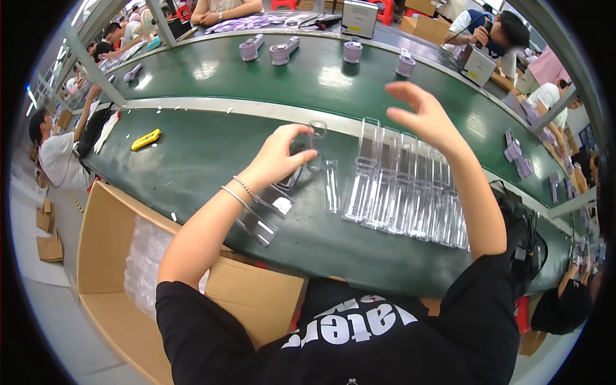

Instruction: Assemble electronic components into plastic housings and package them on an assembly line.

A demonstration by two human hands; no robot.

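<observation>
My left hand (pixel 285 154) pinches a small clear plastic case (pixel 316 131) between thumb and fingers, above the green worktop. My right hand (pixel 420 119) hangs in the air over the far edge of the worktop, fingers apart, holding nothing. Below it stand rows of clear plastic cases (pixel 401 192), packed side by side. One more clear case (pixel 331 187) lies alone to the left of these rows. Under and beside my left forearm are a few loose transparent pieces (pixel 258 228), partly hidden by the arm.
A yellow utility knife (pixel 146 140) lies at the left of the worktop. An open cardboard box (pixel 102 256) with bubble wrap (pixel 144 256) stands at my near left. Beyond a pale rail, a green conveyor belt (pixel 205 83) bears several purple devices (pixel 284 51). A black bag (pixel 523 237) sits at right.
</observation>
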